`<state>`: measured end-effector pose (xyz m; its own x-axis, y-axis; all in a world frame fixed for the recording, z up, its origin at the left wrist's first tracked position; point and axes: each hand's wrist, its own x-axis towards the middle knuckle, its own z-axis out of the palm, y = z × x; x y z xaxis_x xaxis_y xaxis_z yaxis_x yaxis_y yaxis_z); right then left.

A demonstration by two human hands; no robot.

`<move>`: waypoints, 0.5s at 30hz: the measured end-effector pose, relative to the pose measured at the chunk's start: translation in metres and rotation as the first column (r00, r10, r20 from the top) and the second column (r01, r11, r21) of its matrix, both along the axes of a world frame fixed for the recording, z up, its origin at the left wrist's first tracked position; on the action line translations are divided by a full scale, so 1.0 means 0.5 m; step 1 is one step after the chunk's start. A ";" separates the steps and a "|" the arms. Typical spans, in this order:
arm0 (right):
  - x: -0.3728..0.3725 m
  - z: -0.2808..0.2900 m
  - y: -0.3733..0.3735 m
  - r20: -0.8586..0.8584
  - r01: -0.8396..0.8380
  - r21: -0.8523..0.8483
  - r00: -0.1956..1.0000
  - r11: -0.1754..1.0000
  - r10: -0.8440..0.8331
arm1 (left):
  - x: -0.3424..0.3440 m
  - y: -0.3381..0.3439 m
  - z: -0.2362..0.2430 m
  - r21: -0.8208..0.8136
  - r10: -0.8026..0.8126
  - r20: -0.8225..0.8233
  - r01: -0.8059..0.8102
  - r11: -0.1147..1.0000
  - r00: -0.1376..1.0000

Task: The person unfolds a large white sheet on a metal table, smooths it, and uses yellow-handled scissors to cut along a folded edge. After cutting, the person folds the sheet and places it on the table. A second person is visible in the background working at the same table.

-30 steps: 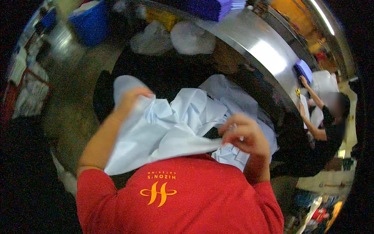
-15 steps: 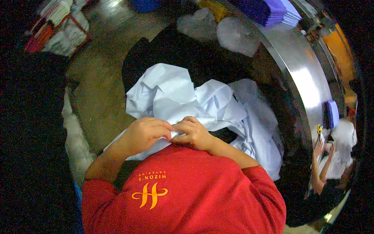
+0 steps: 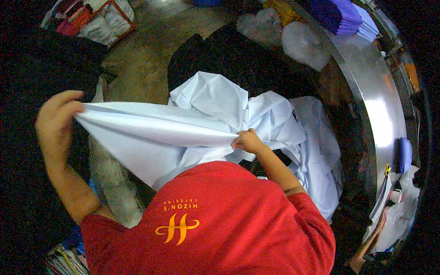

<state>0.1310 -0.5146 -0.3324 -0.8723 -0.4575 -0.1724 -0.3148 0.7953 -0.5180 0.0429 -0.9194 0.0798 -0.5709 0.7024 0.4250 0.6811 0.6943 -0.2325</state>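
A large white cloth (image 3: 206,96) lies bunched in front of me, heaped and trailing off to the right. Out at the far left, my left hand (image 3: 57,114) grips one end of it, a little blurred by motion. Close to the middle, my right hand (image 3: 249,140) pinches the cloth with bent fingers. Between the two hands a length of fabric is drawn out taut in long folds, and its lower part hangs down toward my red shirt (image 3: 247,220).
A shiny metal table (image 3: 373,91) curves along the right, bearing stacked purple cloths (image 3: 337,16) and yellow-handled scissors (image 3: 387,169). Another person's arm (image 3: 373,238) shows at the lower right. Filled clear plastic bags (image 3: 305,46) sit beyond the heap. Dark material covers the left.
My left hand has swung far out to the left, pulling the cloth's end along and stretching it. My right hand has shifted slightly right. Before, both hands were together at the middle.
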 end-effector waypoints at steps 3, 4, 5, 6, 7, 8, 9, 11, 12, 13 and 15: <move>0.011 -0.041 0.020 -0.067 0.025 0.104 0.998 0.994 -0.018 | 0.002 -0.092 0.061 -0.026 0.194 -0.172 -0.201 0.979 0.966; 0.010 -0.050 0.034 -0.034 -0.018 0.123 0.999 0.992 0.022 | 0.002 -0.125 0.069 -0.025 0.209 -0.220 -0.220 0.975 0.953; 0.012 -0.059 0.041 0.031 0.087 0.054 0.996 0.995 -0.089 | 0.000 -0.159 0.078 -0.011 0.230 -0.260 -0.241 0.970 0.938; 0.007 -0.064 0.059 0.144 0.139 0.008 0.980 0.990 -0.139 | 0.006 -0.192 0.060 0.016 0.192 -0.342 -0.199 0.980 0.920; 0.009 -0.068 0.064 0.265 0.244 0.017 0.934 0.970 -0.240 | 0.010 -0.226 0.051 0.009 0.343 -0.324 -0.360 0.933 0.882; 0.008 -0.066 0.077 0.290 0.203 -0.134 0.944 0.970 -0.158 | 0.015 -0.257 0.041 -0.014 0.412 -0.352 -0.445 0.895 0.841; 0.012 -0.060 0.082 0.240 0.191 -0.243 0.962 0.951 -0.132 | 0.024 -0.285 0.039 -0.035 0.477 -0.382 -0.528 0.848 0.791; 0.024 -0.037 0.092 0.197 0.193 -0.271 0.970 0.943 -0.142 | 0.024 -0.332 0.042 -0.003 0.482 -0.423 -0.533 0.846 0.767; 0.038 -0.020 0.097 0.143 0.210 -0.404 0.976 0.890 -0.166 | 0.023 -0.353 0.045 0.024 0.488 -0.439 -0.533 0.846 0.754; 0.049 0.005 0.102 0.150 0.308 -0.436 0.951 0.845 -0.269 | 0.017 -0.362 0.061 0.021 0.504 -0.429 -0.549 0.835 0.750; 0.078 0.049 0.114 -0.109 0.173 -0.410 0.966 0.896 -0.236 | 0.010 -0.377 0.071 0.085 0.554 -0.395 -0.571 0.816 0.733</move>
<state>0.1698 -0.4577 -0.3077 -0.9548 -0.2692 0.1262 -0.2672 0.5910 -0.7611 0.0478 -1.1077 0.1154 -0.6626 0.3265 0.6741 0.0167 0.9062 -0.4225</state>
